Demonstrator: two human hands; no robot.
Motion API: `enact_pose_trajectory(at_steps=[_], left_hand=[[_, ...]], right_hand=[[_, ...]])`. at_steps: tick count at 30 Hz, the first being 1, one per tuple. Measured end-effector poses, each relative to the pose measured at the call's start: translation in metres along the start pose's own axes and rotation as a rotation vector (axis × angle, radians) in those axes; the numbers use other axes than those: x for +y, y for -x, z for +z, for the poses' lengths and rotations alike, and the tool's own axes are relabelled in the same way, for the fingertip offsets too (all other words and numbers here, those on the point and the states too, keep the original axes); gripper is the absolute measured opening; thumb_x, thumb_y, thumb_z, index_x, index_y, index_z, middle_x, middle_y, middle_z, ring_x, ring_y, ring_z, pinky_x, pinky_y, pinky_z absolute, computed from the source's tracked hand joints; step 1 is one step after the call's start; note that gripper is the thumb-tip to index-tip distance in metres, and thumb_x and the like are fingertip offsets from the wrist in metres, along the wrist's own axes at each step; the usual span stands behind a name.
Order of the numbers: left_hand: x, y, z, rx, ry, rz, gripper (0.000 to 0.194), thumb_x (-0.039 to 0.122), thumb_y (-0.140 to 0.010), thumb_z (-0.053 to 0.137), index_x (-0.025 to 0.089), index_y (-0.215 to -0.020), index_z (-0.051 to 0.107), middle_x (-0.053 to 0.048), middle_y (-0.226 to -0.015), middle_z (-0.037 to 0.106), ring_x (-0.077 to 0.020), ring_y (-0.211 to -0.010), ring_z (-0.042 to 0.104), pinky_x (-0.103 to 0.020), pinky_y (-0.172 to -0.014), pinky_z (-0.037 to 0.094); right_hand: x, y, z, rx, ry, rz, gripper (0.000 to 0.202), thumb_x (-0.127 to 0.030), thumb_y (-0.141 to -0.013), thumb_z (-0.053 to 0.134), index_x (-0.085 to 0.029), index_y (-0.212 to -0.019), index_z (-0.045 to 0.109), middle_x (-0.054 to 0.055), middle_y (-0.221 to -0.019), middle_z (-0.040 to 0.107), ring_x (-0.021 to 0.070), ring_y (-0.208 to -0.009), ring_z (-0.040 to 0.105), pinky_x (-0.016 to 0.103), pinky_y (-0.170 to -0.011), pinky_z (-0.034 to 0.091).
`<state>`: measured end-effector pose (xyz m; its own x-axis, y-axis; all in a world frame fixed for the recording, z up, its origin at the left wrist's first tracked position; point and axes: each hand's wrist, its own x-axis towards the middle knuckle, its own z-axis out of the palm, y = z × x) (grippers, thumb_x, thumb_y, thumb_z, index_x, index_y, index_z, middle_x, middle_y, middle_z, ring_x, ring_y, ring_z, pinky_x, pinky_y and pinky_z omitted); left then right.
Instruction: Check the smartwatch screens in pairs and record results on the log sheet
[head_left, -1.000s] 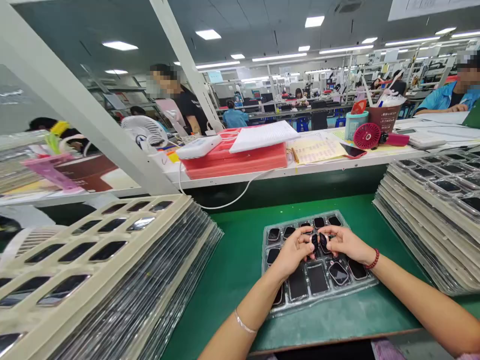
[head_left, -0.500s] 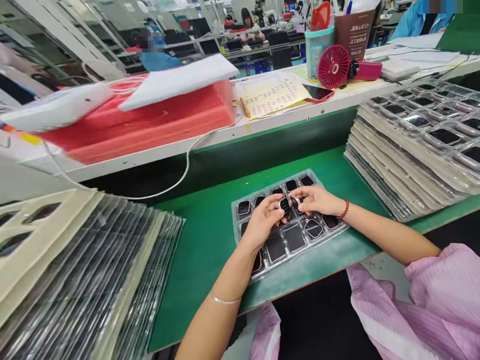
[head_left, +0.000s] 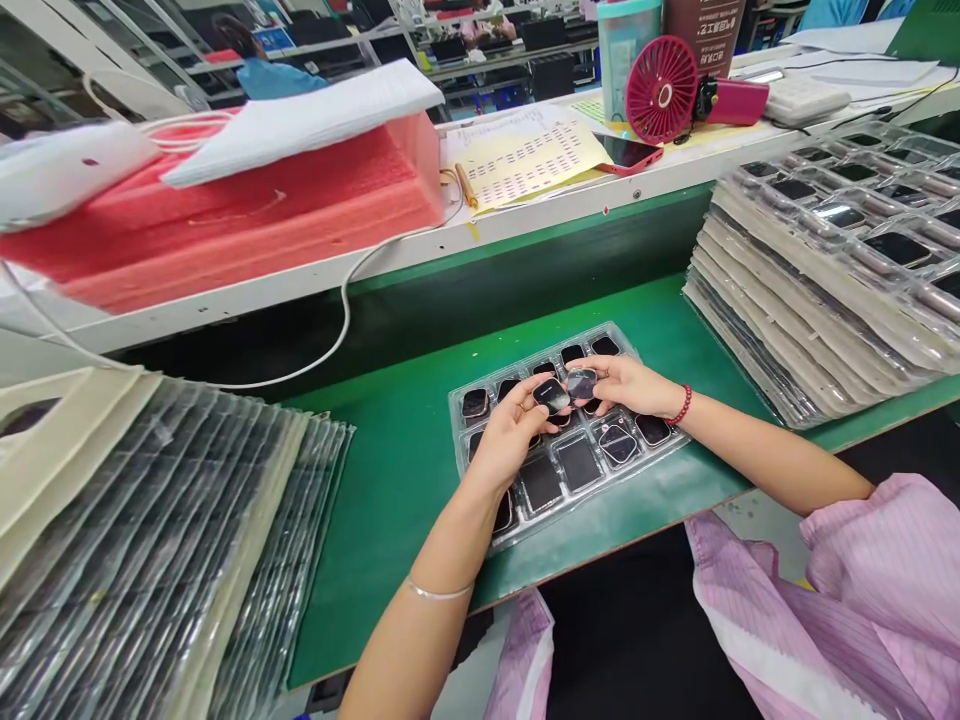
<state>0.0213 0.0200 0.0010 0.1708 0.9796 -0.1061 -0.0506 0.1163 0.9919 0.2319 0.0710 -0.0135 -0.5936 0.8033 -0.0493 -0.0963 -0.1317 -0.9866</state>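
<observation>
The left hand [head_left: 511,432] pinches a dark rounded-square watch screen [head_left: 550,397] between thumb and fingers; the right hand [head_left: 628,386] pinches a glossy greyish screen piece [head_left: 581,383] right beside it. Both pieces are above the clear compartment tray [head_left: 578,465] on the green worktop [head_left: 390,500].

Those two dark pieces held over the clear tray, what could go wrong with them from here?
First, the left hand and right hand grip with their fingers, so the left piece or right piece might slip and land on the dark-faced units in the clear tray. Second, the two pieces are close together, whether touching I can't tell, so their edges could knock or scratch each other.
</observation>
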Motion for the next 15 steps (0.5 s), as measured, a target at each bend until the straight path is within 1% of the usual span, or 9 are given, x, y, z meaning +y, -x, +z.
enact_pose_trajectory(at_steps=[2,4,6,9,11,13,15], left_hand=[[-0.001,0.001,0.000,0.006,-0.037,0.015,0.049,0.033,-0.074,0.076,0.018,-0.118,0.059,-0.007,-0.103,0.071,-0.0178,-0.080,0.070,-0.025,-0.063,0.052],[-0.003,0.002,0.001,0.013,-0.080,0.035,0.042,0.031,-0.075,0.074,0.017,-0.111,0.060,-0.006,-0.094,0.072,-0.0163,-0.072,0.069,-0.022,-0.056,0.048],[-0.004,0.001,0.002,0.015,-0.100,0.042,0.038,0.028,-0.075,0.072,0.017,-0.109,0.060,-0.005,-0.090,0.072,-0.0155,-0.069,0.069,-0.021,-0.053,0.045],[-0.003,-0.003,0.004,0.020,-0.077,0.041,0.046,0.024,-0.071,0.072,0.017,-0.114,0.057,-0.006,-0.095,0.072,-0.0158,-0.071,0.069,-0.020,-0.053,0.045],[0.000,-0.004,0.004,0.026,-0.055,0.038,0.050,0.025,-0.069,0.073,0.018,-0.115,0.056,-0.006,-0.094,0.073,-0.0161,-0.070,0.069,-0.021,-0.051,0.044],[0.005,0.001,0.003,0.027,-0.077,0.049,0.044,0.031,-0.071,0.073,0.017,-0.110,0.058,-0.005,-0.086,0.072,-0.0162,-0.064,0.067,-0.022,-0.051,0.043],[0.009,0.014,-0.002,0.055,-0.205,0.092,0.033,0.035,-0.076,0.070,0.016,-0.102,0.061,-0.004,-0.079,0.071,-0.0166,-0.064,0.066,-0.025,-0.055,0.046]], right_hand=[[0.001,0.000,0.001,-0.004,0.034,-0.005,0.047,-0.005,-0.077,0.060,-0.017,-0.122,0.059,0.005,-0.100,0.070,0.0155,-0.086,0.073,0.019,-0.061,0.061],[0.002,0.001,0.002,-0.015,0.074,-0.013,0.043,-0.004,-0.076,0.059,-0.016,-0.117,0.060,0.004,-0.094,0.071,0.0149,-0.081,0.073,0.018,-0.058,0.060],[0.003,0.001,0.002,-0.029,0.100,-0.029,0.041,-0.004,-0.075,0.058,-0.015,-0.114,0.060,0.003,-0.093,0.071,0.0145,-0.080,0.072,0.018,-0.057,0.059],[0.002,0.000,0.001,-0.052,0.129,-0.044,0.043,-0.005,-0.074,0.059,-0.016,-0.116,0.059,0.003,-0.095,0.070,0.0143,-0.082,0.071,0.020,-0.062,0.059],[-0.002,0.001,0.000,-0.054,0.156,-0.043,0.042,-0.009,-0.076,0.060,-0.017,-0.117,0.058,0.003,-0.097,0.069,0.0147,-0.082,0.071,0.022,-0.063,0.059],[-0.007,0.005,0.003,-0.027,0.231,-0.065,0.032,-0.015,-0.080,0.059,-0.016,-0.112,0.057,0.004,-0.092,0.069,0.0150,-0.077,0.069,0.024,-0.063,0.058],[-0.012,0.012,0.012,0.048,0.397,-0.147,0.019,-0.018,-0.083,0.057,-0.015,-0.102,0.059,0.004,-0.086,0.069,0.0158,-0.074,0.067,0.029,-0.067,0.056]])
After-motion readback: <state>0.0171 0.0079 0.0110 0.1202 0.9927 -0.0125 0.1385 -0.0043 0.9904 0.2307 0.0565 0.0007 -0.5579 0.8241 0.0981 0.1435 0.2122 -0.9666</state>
